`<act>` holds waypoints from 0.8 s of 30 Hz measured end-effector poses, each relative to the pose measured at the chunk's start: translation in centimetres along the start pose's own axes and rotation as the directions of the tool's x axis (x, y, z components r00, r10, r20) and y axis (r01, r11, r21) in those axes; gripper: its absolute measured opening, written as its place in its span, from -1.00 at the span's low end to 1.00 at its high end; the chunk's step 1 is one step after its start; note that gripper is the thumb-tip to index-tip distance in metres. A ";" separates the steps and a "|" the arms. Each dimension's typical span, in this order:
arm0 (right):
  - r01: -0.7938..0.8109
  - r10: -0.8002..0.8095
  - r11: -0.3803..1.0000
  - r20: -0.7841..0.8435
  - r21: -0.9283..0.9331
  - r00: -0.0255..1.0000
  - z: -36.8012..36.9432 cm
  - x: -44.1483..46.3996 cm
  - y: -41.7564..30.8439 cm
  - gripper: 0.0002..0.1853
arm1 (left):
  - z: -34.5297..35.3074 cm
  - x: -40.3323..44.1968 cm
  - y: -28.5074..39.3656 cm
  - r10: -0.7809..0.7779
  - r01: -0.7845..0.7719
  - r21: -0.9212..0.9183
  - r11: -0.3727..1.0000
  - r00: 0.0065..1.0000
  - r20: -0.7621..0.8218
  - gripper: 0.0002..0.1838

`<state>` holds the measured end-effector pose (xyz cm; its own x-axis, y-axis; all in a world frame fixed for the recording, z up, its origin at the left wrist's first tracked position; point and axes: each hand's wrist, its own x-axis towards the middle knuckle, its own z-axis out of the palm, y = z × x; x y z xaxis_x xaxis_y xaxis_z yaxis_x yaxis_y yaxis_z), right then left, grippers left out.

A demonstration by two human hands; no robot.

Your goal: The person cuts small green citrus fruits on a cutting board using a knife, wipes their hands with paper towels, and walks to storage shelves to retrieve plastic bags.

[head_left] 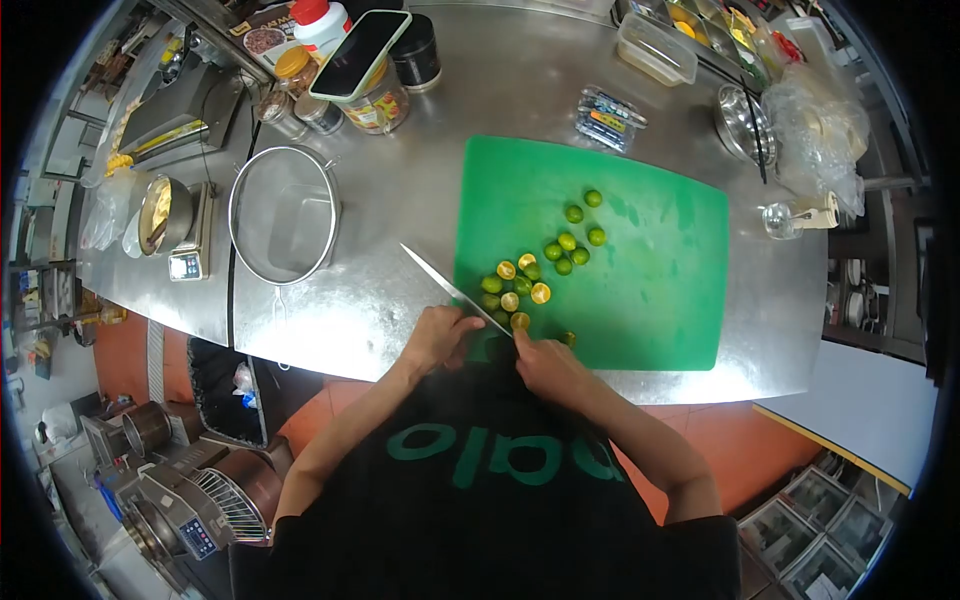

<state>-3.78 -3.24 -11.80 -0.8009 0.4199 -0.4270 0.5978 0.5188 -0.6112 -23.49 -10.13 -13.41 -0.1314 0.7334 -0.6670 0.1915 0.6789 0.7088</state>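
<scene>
My right hand is closed around the handle end of a knife, whose blade slants up and left past the green cutting board's near-left edge. Beside the blade, my left hand has curled fingers with the thumb toward the knife; whatever is in it, if anything, is hidden. Small green citrus fruits lie on the board, several of them whole. Cut halves with orange flesh showing sit among them, close to the knife. One half rests just beyond my right fingers.
A round wire strainer and a scale with a metal bowl stand to the left. Jars and a phone are at the back left. A battery pack, plastic container and metal bowl lie beyond the board.
</scene>
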 end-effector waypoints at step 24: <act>0.028 0.339 0.874 -0.651 0.485 0.679 -4.3 -7.7 0.8 -0.80 | 2.2 1.1 2.6 0.582 -0.298 0.523 0.799 0.605 -0.544 -0.64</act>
<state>3.07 -2.81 -6.11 -0.3184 0.9458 -0.0637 0.4831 0.1040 -0.8694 -21.04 -7.64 -12.82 -0.4971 0.8573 0.1340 0.7009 0.3056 0.6445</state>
